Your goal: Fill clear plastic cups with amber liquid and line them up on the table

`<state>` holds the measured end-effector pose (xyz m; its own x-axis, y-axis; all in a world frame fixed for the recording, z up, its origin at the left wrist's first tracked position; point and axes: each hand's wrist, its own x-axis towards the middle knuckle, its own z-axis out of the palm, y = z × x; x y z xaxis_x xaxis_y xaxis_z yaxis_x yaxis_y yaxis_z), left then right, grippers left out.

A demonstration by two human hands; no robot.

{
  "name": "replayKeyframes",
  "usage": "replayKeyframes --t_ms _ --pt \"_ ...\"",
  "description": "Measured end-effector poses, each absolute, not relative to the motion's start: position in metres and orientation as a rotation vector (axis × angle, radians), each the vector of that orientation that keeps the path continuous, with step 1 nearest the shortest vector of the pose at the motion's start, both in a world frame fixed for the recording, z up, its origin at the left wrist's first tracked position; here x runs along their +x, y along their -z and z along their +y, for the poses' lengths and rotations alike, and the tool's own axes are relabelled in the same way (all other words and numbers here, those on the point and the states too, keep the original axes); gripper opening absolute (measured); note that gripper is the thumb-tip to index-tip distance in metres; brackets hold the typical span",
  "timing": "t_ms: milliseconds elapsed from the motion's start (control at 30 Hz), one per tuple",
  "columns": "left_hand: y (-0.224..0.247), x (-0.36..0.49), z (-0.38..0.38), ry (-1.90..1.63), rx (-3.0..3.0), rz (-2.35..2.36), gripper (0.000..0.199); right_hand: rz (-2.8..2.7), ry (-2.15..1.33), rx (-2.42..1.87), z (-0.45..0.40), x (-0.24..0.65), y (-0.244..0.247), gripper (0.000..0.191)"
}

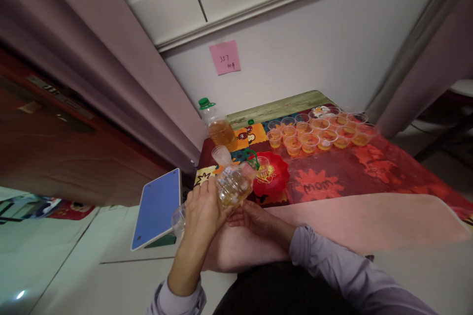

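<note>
A clear plastic bottle (234, 184) with some yellowish liquid is tilted on its side, its neck toward a small clear cup (263, 167) over a red scalloped plate (279, 177). My left hand (202, 206) wraps round the bottle's body from above. Under the bottle, my right hand (251, 216) touches its lower side with bent fingers. A green ring handle (253, 158) is at the bottle's neck. Behind the bottle stands a stack of clear cups (221, 155).
Rows of clear cups (310, 141) with amber liquid stand at the back right. A large green-capped bottle (219, 128) stands at the back left, a green cap (251, 122) lies near it. A blue board (157, 209) is beside the table's left edge.
</note>
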<state>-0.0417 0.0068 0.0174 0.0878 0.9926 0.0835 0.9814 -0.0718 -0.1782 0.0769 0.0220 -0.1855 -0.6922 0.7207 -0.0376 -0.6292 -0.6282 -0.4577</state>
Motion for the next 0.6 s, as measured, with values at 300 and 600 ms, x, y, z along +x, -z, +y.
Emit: replayKeyframes --t_ms 300,600 --pt "-0.0194 -0.0388 0.0065 -0.121 -2.161 -2.019 0.077 -0.569 -2.287 -0.285 0.0217 0.0774 0.1875 0.059" --pt "-0.0149 -0.0436 0.0063 -0.074 -2.172 -1.983 0.073 -0.559 -2.293 -0.307 0.0212 0.0770 0.1869 0.054"
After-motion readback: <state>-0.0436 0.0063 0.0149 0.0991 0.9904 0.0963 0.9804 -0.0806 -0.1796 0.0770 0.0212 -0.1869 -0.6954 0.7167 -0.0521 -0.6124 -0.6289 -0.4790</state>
